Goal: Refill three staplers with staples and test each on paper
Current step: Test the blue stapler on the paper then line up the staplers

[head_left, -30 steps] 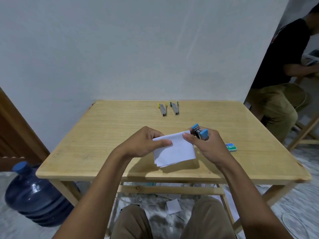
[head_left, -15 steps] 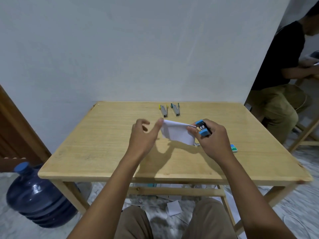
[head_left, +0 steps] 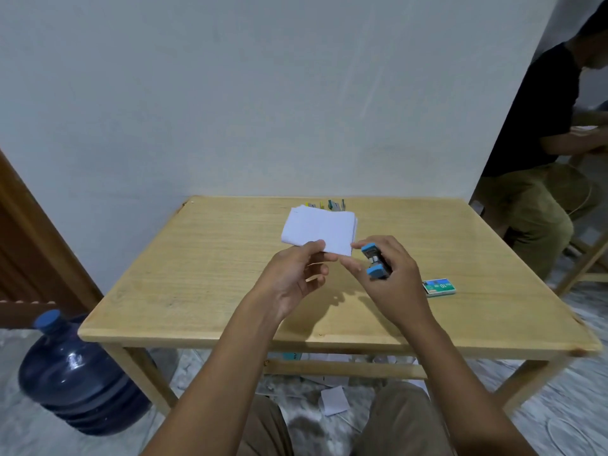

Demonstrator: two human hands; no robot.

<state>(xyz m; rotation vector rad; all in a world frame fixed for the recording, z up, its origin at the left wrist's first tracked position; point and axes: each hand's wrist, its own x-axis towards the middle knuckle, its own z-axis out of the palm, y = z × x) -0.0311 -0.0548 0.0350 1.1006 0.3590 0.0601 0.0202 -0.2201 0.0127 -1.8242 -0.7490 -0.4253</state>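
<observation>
The left hand (head_left: 294,278) hangs loose, fingers half curled, thumb by the near edge of the paper (head_left: 317,228) lying on the table (head_left: 197,291) (touching or not is unclear). Likely light and floppy, the paper wants pinching at a corner. The right hand (head_left: 394,284) grips the small, hard stapler (head_left: 375,263) round its middle.

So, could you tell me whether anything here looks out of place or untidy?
Yes: loose paper scraps lie on the floor under the table, as if dropped. Nothing on the tabletop looks spilled or damaged.
</observation>
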